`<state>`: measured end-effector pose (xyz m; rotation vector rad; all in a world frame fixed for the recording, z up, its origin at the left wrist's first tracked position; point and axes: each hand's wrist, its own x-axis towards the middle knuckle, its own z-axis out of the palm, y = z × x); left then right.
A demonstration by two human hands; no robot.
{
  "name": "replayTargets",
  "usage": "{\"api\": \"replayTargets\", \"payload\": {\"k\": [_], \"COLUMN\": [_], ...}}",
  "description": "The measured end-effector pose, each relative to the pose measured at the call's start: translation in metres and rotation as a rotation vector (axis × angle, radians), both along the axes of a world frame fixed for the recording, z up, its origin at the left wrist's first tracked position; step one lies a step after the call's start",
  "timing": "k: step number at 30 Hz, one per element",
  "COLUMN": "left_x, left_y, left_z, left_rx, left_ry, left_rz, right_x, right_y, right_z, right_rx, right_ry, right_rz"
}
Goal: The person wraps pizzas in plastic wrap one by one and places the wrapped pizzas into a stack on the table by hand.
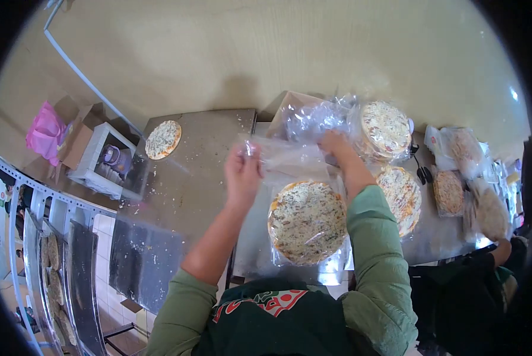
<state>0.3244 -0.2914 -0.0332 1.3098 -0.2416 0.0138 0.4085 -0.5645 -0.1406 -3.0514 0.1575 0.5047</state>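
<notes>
A round pizza (307, 222) with a pale, crumbly topping lies inside a clear plastic bag (289, 159) on the metal table in front of me. My left hand (244, 172) pinches the upper left corner of the bag's loose end. At the upper right corner of that same end is my right hand (335, 142), its fingers closed on the plastic, though the fingertips are partly hidden. Just behind the right hand, crumpled clear bags (313, 121) fill a cardboard box (280, 113).
Bagged pizzas (386, 130) are piled at the back right, with another pizza (399, 199) nearer. Black scissors (423, 174) lie beside them. A smaller packed pizza (448, 193) sits farther right, near a co-worker's hand (502, 252). One unbagged pizza (163, 140) rests on the left table.
</notes>
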Motion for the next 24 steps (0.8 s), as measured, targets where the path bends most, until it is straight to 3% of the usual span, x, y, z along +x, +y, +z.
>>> {"api": "replayTargets", "payload": {"k": [2,5,8,11,14,16,18,20,22,23,24], "left_x": [-0.012,-0.021,-0.03,-0.041,-0.069,-0.085,-0.103,-0.128,-0.15,-0.164,-0.174], "left_y": [0.028,0.089,0.145,0.203,0.232,0.253,0.271,0.287,0.305,0.319,0.338], "left_z": [0.057,0.09,0.086,0.053,0.037,0.02,0.005,-0.005,-0.017,-0.014,-0.023], "left_rx": [-0.015,0.007,-0.016,-0.022,-0.074,-0.099,-0.132,-0.114,-0.031,0.108,0.341], "left_ry": [0.025,-0.157,-0.182,-0.164,-0.121,-0.083,-0.069,0.009,0.058,0.19,0.15], "left_rz": [0.117,-0.006,-0.046,0.028,0.078,0.119,0.127,0.186,0.234,0.2,0.295], "right_x": [-0.003,0.007,0.024,0.011,-0.014,-0.052,-0.075,-0.096,-0.114,-0.123,-0.133], "right_y": [-0.003,-0.013,-0.058,-0.005,0.041,0.09,0.133,0.186,0.221,0.234,0.243], "right_z": [-0.018,-0.04,-0.076,0.022,0.102,0.159,0.17,0.16,0.144,0.14,0.142], "right_rx": [-0.184,-0.138,0.565,0.095,0.123,1.017,1.428,1.361,1.435,1.469,1.433], "right_ry": [0.044,-0.02,0.03,0.038,-0.21,-0.27,0.107,0.322,0.314,0.316,0.281], "right_rz": [0.025,0.072,0.124,0.425,0.117,0.022,0.135,0.255,0.269,0.281,0.319]}}
